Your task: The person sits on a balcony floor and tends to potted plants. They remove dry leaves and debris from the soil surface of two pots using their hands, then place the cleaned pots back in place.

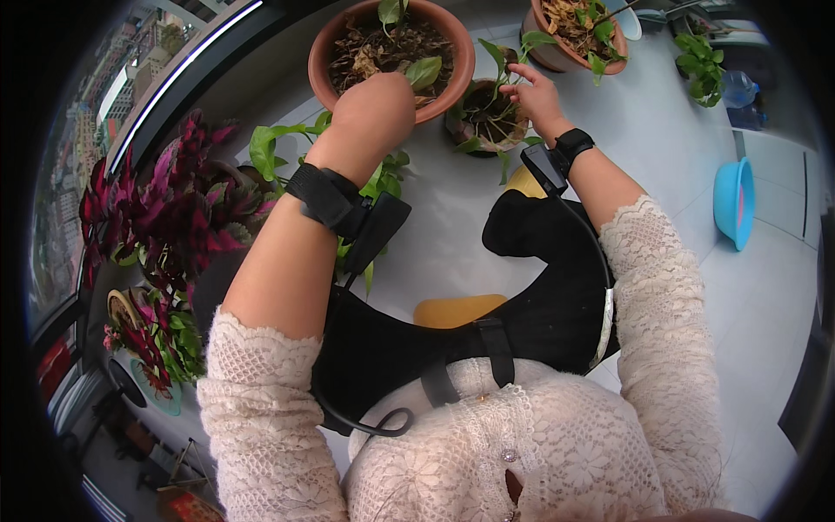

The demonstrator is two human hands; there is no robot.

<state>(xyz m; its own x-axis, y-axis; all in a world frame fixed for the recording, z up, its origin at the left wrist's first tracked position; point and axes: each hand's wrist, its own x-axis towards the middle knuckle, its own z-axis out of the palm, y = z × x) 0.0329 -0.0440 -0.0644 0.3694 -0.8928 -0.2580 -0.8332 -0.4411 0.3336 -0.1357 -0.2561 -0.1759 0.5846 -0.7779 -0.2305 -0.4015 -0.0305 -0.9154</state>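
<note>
My left hand (375,107) reaches over the near rim of a large terracotta-coloured pot (464,65). Its fingers are hidden behind the back of the hand, so what they hold cannot be seen. Dry brown leaves (362,59) and a few green leaves lie in that pot around a stem. At the right, my right hand (538,98) is beside a smaller pot (499,145) of trailing green-leaved stems. Its fingers are spread near a leaf (492,55) with a browned part next to it; whether they touch it is unclear. Each wrist bears a black strap with a device.
Another terracotta-coloured pot (554,49) with dry leaves stands at the upper right. Red-purple coleus plants (176,202) crowd the left by the window. A blue plastic basin (725,202) and a large clear bottle (738,90) are at the right.
</note>
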